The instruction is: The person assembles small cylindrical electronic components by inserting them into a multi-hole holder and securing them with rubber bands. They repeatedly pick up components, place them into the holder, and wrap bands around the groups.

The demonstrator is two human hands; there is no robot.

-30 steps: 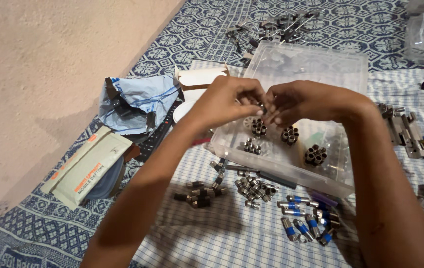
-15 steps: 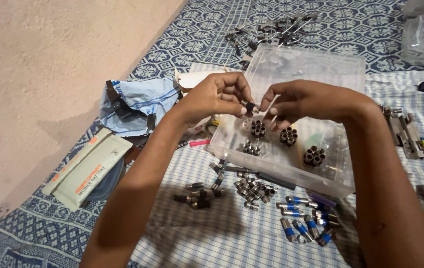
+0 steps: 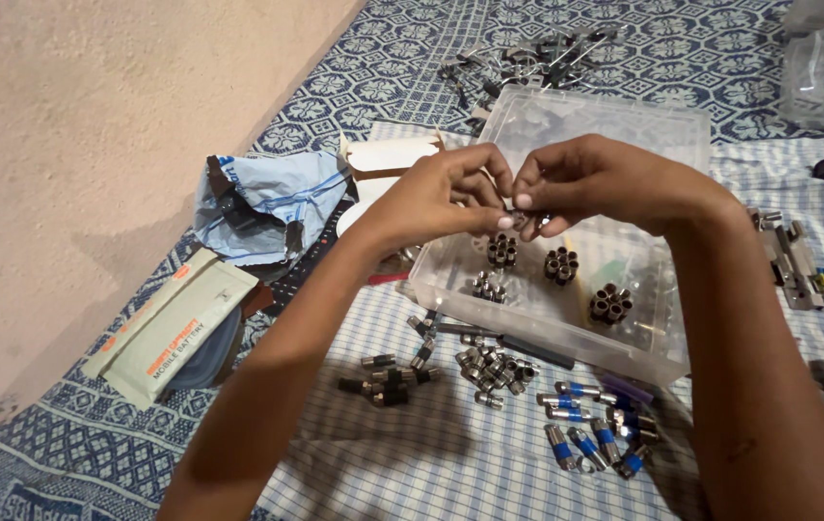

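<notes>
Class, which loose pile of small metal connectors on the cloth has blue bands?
The pile nearest the right forearm, in front of the clear box; the other piles are plain metal or dark.

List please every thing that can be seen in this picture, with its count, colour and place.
clear plastic box: one, see-through, on the checked cloth under the hands
bundles of short dark metal sleeves: four, dark grey, inside the clear plastic box
loose silver metal connectors: a pile, too many to count, in front of the box
blue-banded silver connectors: about eight, near the box's front right corner
black metal connectors: a small cluster, left of the silver pile
crumpled blue and white plastic bag: one, left of the box
beige flat packets: two, by the wall
small dark metal part: one, pinched between both hands
left hand: fingers on the small part
right hand: fingers on the small part
</notes>
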